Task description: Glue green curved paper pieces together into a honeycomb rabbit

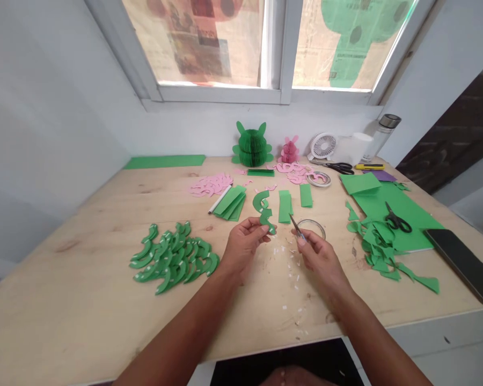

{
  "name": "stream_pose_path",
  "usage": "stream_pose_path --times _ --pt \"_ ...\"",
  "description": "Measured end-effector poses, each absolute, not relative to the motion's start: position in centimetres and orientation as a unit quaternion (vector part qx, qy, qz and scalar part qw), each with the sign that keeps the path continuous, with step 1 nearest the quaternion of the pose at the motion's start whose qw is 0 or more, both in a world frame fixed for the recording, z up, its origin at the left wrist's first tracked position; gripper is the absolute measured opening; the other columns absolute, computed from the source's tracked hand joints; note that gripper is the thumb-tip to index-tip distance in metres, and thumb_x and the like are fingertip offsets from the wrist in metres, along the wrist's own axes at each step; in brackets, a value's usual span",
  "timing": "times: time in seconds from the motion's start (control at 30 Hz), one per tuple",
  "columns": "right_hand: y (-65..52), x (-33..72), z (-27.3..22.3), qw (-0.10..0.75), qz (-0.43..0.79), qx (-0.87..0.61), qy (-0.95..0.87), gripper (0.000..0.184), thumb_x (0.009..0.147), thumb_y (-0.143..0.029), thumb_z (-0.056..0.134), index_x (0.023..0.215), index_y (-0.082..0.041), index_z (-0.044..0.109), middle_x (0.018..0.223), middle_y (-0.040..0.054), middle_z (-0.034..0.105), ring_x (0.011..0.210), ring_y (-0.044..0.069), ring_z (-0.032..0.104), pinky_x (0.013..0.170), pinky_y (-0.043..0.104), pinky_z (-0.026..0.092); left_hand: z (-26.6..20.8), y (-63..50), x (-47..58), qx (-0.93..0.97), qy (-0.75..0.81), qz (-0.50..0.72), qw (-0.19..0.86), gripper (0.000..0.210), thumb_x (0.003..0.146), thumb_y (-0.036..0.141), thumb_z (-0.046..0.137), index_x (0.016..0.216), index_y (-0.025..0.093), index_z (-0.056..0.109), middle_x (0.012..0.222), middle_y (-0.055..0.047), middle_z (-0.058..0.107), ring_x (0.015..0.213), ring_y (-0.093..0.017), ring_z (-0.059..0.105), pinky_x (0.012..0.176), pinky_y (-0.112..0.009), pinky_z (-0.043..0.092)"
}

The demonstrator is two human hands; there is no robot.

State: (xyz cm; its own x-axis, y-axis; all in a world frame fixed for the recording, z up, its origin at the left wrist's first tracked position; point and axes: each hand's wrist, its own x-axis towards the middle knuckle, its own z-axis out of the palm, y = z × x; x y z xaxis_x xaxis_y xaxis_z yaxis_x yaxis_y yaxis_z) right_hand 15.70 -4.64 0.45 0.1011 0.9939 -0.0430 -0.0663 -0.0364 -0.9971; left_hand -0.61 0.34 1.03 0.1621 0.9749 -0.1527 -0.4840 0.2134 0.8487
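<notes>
My left hand pinches a curved green paper cutout with a small white strip on its end. Another green paper curve lies just beyond it. In my right hand are slim, pointed tweezers, their tip slanting up and left, apart from the cutout. A roll of clear tape lies partly behind the right hand. Tiny white scraps are scattered on the table between my hands. To the left rests a heap of green curved cutouts, many with white strips on them.
Green folded papers, pink cutouts and two paper honeycomb figures, green and pink, stand or lie farther back. On the right are scissors, green scraps, green sheets and a phone.
</notes>
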Motion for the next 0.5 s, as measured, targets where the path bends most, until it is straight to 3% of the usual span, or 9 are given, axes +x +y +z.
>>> stream_pose_path --times 0.13,0.27,0.5 --pt "-4.6 15.4 -0.8 0.516 0.438 -0.551 -0.488 0.037 0.081 -0.046 0.055 0.101 -0.017 0.065 0.077 0.0027 0.064 0.068 0.015 0.057 0.061 0.026 0.044 1.2 0.2 -0.7 0.315 0.36 0.534 0.697 0.019 0.061 0.018 0.076 0.073 0.014 0.063 0.071 -0.002 0.068 0.065 -0.011 0.059 0.064 -0.024 0.046" --pt "-4.7 15.5 -1.0 0.489 0.392 -0.562 -0.54 0.034 0.082 -0.043 0.056 0.102 -0.018 0.065 0.094 0.0053 0.068 0.085 0.02 0.061 0.077 0.031 0.046 1.1 0.1 -0.6 0.331 0.35 0.525 0.702 0.017 0.061 0.017 0.077 0.072 0.013 0.064 0.073 -0.001 0.066 0.066 -0.01 0.058 0.066 -0.024 0.047" --pt "-5.2 15.1 -0.1 0.485 0.325 -0.535 -0.611 0.027 0.086 -0.036 0.053 0.104 -0.02 0.066 0.1 0.0057 0.069 0.091 0.021 0.063 0.08 0.031 0.048 1.0 -0.1 -0.5 0.34 0.337 0.51 0.715 0.016 0.062 0.017 0.076 0.074 0.013 0.066 0.077 -0.003 0.067 0.071 -0.012 0.06 0.07 -0.026 0.048"
